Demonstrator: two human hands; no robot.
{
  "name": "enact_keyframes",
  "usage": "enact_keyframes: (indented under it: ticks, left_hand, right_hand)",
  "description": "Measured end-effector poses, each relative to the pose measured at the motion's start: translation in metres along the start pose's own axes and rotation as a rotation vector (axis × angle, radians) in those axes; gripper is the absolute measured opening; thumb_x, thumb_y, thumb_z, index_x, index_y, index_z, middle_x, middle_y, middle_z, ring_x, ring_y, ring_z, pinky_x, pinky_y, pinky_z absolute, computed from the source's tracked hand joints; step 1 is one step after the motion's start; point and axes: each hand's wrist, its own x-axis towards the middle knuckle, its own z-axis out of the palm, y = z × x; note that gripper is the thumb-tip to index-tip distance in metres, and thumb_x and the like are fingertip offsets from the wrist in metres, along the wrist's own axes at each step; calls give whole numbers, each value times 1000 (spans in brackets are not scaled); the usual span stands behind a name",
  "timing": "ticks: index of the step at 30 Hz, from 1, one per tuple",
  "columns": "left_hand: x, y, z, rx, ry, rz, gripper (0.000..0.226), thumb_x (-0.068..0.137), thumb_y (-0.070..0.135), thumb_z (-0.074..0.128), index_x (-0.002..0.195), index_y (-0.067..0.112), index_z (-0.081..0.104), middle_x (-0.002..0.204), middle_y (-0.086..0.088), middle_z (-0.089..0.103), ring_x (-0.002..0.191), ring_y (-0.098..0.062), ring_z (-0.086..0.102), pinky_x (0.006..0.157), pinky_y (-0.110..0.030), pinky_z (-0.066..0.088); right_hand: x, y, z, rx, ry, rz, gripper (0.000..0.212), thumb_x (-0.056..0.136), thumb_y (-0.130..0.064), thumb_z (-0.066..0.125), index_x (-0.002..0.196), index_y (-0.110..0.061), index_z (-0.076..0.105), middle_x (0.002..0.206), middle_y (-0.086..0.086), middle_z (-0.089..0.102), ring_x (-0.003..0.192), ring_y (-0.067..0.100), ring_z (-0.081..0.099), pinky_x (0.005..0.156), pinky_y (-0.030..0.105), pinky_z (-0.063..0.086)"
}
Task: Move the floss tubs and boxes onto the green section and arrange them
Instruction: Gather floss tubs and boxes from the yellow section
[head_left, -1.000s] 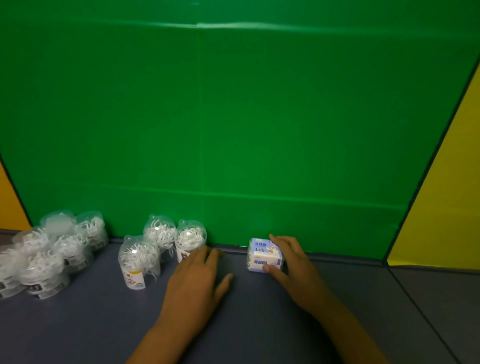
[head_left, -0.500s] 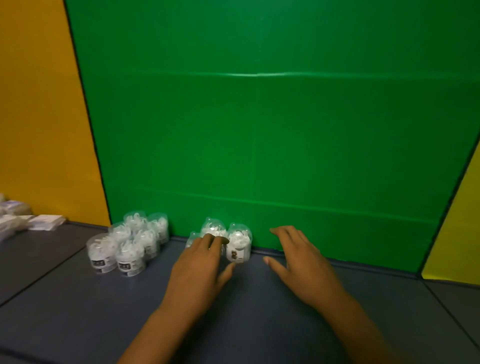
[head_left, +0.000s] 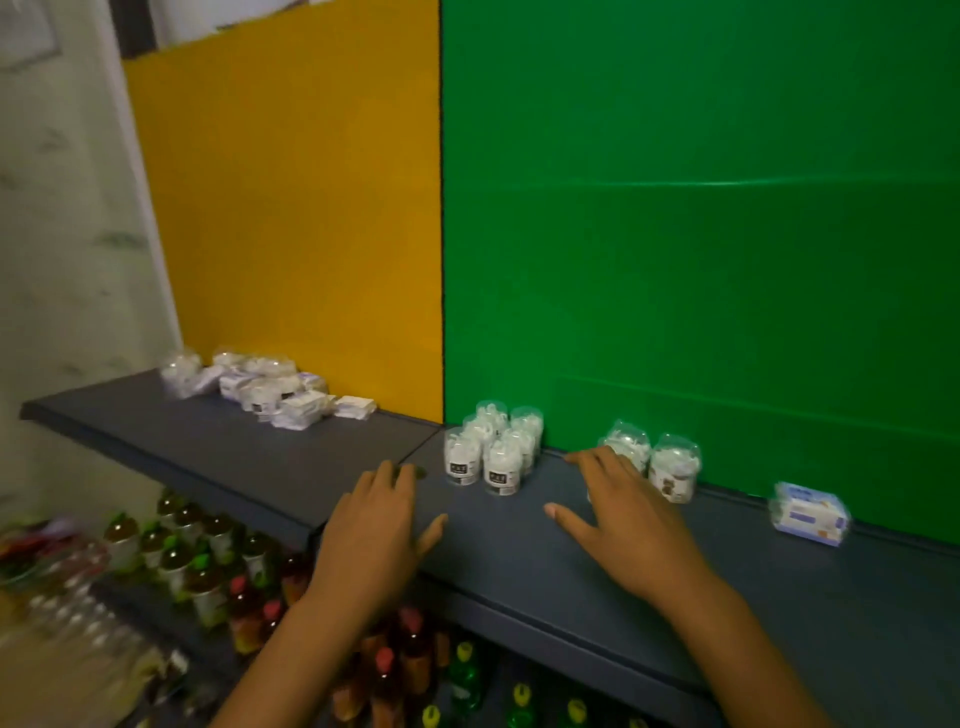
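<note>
A cluster of several clear floss tubs (head_left: 493, 452) stands on the grey shelf (head_left: 545, 561) at the left end of the green section (head_left: 701, 260). Two more tubs (head_left: 670, 465) stand further right against the green panel. A blue-and-white floss box (head_left: 809, 513) lies alone at the right. A pile of tubs and boxes (head_left: 270, 387) sits in front of the yellow panel at the far left. My left hand (head_left: 376, 525) hovers over the shelf's front with fingers apart, holding nothing. My right hand (head_left: 621, 514) is spread and empty in front of the two tubs, partly covering one.
The yellow panel (head_left: 291, 218) borders the green section on the left. Below the shelf's front edge stand rows of drink bottles (head_left: 208, 561) with coloured caps. A pale wall (head_left: 62, 260) closes the far left.
The view has swung left, bringing the yellow section and its pile into sight. My right hand has let go of the floss box, which now lies to its right. Both hands moved left, empty.
</note>
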Motion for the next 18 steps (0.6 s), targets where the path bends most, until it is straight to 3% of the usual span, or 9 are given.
enact_keyframes:
  ticks: [10, 18]
  left_hand:
    - [-50, -133, -62, 105, 60, -214, 56, 90, 57, 46, 135, 24, 41, 128, 2, 49, 116, -19, 48, 87, -32, 48]
    - [-52, -224, -60, 157, 86, -327, 53, 88, 57, 48, 129, 24, 45, 116, 3, 53, 104, -18, 54, 80, -30, 49]
  right_hand:
    - [61, -143, 38, 122, -22, -225, 56, 92, -62, 42, 137, -29, 33, 134, -9, 39, 120, 13, 44, 92, 29, 44]
    - [127, -218, 95, 193, -37, -345, 57, 92, -61, 43, 138, -29, 34, 136, -11, 37, 125, 11, 40, 96, 27, 41]
